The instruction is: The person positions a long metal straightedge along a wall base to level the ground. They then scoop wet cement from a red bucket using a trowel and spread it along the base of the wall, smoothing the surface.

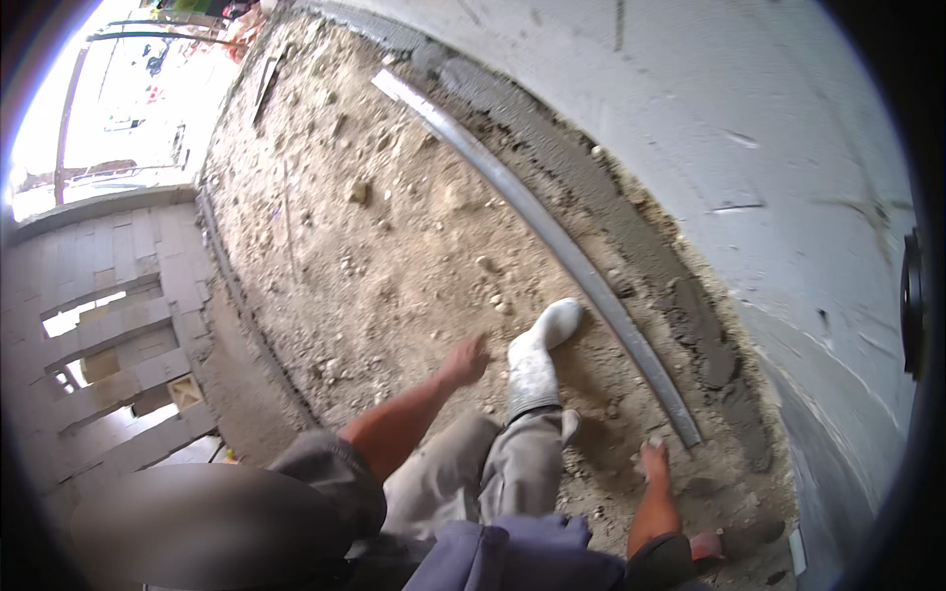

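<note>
Right hand (654,461) bare, near metal straightedge (552,236) end.

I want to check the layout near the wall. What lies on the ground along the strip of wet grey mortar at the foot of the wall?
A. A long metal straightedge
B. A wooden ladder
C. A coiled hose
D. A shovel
A: a long grey metal straightedge lies on the sandy ground beside the mortar strip, its near end close to the right hand.

The empty left hand (463,360) hangs over the rubble floor (374,246) beside a white boot (537,360), while the right hand (654,461) hovers near a long metal straightedge (552,236).
</note>
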`<state>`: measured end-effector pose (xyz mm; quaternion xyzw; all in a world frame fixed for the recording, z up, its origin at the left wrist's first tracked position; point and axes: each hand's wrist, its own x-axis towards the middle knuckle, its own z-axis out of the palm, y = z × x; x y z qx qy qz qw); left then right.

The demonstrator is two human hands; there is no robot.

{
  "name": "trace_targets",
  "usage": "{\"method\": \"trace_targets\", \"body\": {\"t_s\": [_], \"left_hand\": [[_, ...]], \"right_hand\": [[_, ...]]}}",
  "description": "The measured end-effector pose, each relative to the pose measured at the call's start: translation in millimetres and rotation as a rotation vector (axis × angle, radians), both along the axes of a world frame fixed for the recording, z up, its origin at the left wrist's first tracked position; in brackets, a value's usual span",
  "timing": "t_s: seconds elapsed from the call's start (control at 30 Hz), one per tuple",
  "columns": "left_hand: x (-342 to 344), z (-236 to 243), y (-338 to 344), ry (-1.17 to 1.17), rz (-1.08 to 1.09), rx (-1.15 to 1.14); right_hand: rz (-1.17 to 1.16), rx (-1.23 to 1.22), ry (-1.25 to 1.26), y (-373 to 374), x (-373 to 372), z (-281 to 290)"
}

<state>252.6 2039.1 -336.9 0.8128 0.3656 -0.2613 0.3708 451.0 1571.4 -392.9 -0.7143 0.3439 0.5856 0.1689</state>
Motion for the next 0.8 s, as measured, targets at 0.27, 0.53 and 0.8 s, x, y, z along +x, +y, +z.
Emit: {"method": "trace_targets", "body": {"t_s": [0.27, 0.53, 0.8], "left_hand": [[104.0, -54.1, 194.0, 0.035, -0.163, 0.206], [219.2, -166.8, 295.4, 0.134, -0.826, 0.493], [254.5, -260.5, 378.7, -0.022, -1.443, 0.438]], "right_hand": [[0.673, 0.43, -0.614, 198.2, 24.1, -143.1], [1.006, 0.295, -0.982, 258.0, 23.1, -202.2], [1.132, 0.155, -1.238, 234.5, 12.5, -267.3]]}}
